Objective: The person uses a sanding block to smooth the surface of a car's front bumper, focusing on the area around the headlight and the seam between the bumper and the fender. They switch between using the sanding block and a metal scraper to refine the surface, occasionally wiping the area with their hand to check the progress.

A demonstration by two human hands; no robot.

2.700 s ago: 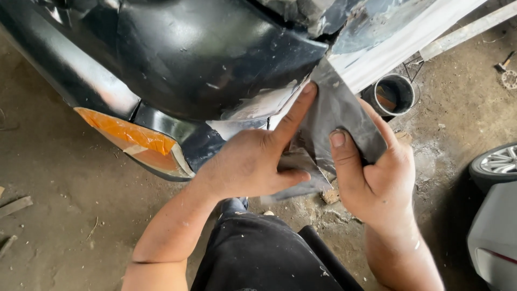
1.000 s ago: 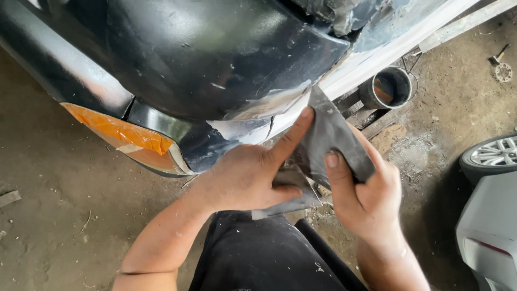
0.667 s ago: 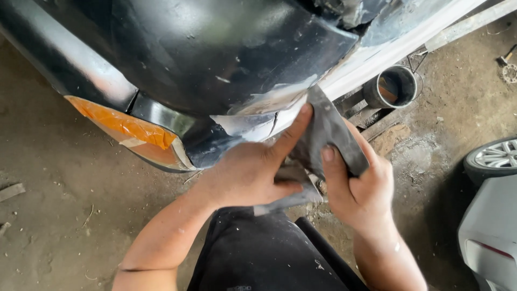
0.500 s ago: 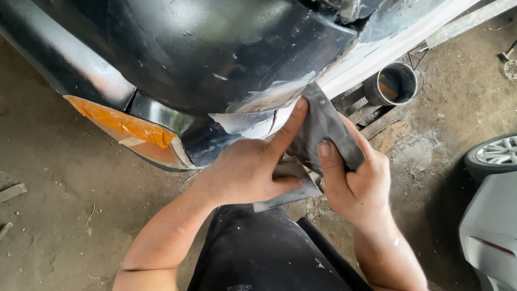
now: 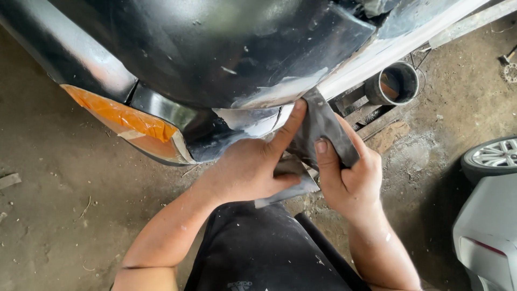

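Observation:
A grey sheet of sandpaper (image 5: pixel 321 125) is folded between both hands, just below the dark car bumper (image 5: pixel 215 48). My left hand (image 5: pixel 253 167) grips its lower part, with the forefinger stretched up to the sanded pale patch (image 5: pixel 280 91) on the bumper's edge. My right hand (image 5: pixel 350 178) holds the sheet's right side, thumb laid across its face. An orange side lamp (image 5: pixel 121 118) sits in the bumper to the left of the hands.
A metal pipe end (image 5: pixel 396 85) lies on wooden slats at the upper right. A car wheel (image 5: pixel 493 156) and a pale grey body panel (image 5: pixel 487 231) stand at the right edge. The floor is dusty concrete (image 5: pixel 64 215). My dark trousers (image 5: pixel 264 253) fill the bottom centre.
The two hands and the sandpaper have kept their grip, shifting only slightly against the bumper's edge. The view has swayed a little.

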